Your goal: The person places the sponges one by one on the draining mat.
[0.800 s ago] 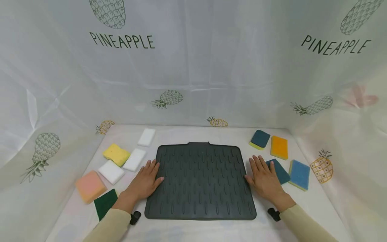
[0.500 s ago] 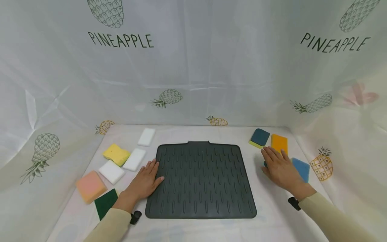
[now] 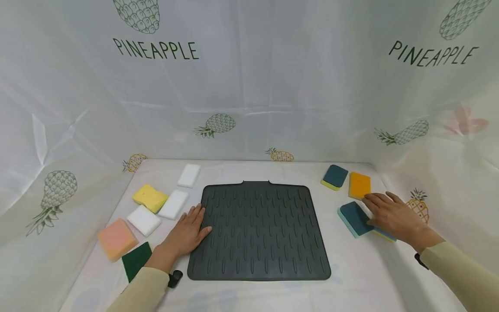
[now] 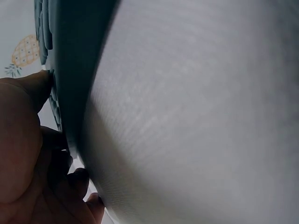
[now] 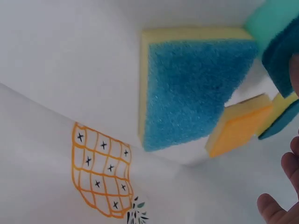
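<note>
R hand [image 3: 395,219] palm-dn o/ blue sponge [image 5: 189,88]; L hand [image 3: 187,234] flat.

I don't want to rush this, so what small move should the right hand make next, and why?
I'd probably lower the right hand onto the blue-and-yellow scouring sponge: it appears to hold nothing and, in the head view, covers most of that sponge, while the left hand rests on the dark grey ridged mat's left edge.
</note>
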Motion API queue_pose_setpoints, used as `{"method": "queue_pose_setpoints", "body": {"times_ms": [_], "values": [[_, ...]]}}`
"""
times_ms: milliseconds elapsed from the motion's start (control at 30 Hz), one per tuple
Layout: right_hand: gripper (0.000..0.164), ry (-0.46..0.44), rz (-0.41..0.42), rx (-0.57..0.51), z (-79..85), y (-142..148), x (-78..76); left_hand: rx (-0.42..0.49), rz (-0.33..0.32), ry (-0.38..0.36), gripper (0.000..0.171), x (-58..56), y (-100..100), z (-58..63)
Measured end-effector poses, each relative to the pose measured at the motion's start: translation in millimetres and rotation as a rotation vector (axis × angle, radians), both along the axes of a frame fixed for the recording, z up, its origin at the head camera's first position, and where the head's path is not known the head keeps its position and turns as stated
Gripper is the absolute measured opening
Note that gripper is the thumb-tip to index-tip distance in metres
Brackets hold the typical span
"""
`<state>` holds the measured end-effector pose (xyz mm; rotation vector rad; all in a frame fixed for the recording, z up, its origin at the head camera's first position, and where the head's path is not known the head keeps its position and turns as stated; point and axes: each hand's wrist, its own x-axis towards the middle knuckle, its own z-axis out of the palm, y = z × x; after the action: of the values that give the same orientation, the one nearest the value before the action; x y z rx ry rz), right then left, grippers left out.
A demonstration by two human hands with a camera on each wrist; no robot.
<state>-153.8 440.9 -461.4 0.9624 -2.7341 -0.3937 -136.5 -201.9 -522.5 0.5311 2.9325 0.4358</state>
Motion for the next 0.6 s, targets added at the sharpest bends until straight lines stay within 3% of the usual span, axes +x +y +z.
{"method": "queue_pose_setpoints", "body": {"times_ms": [133,400,600], "values": [[0.08,-0.02,0.003,-0.016,-5.0,2.8,-0.6,0.003,-0.003,0.014,0.072,-0.2,-1.0,-1.8],[0.107,0.012,0.083,-0.025,-4.2,7.1,-0.5,0.002,0.0,0.013,0.075,-0.8,-3.5,-5.2],[0.1,-0.067,0.042,-0.084,-1.8,4.4,4.7,0.012,0.0,0.009,0.074,-1.1,-2.4,-3.7]]}}
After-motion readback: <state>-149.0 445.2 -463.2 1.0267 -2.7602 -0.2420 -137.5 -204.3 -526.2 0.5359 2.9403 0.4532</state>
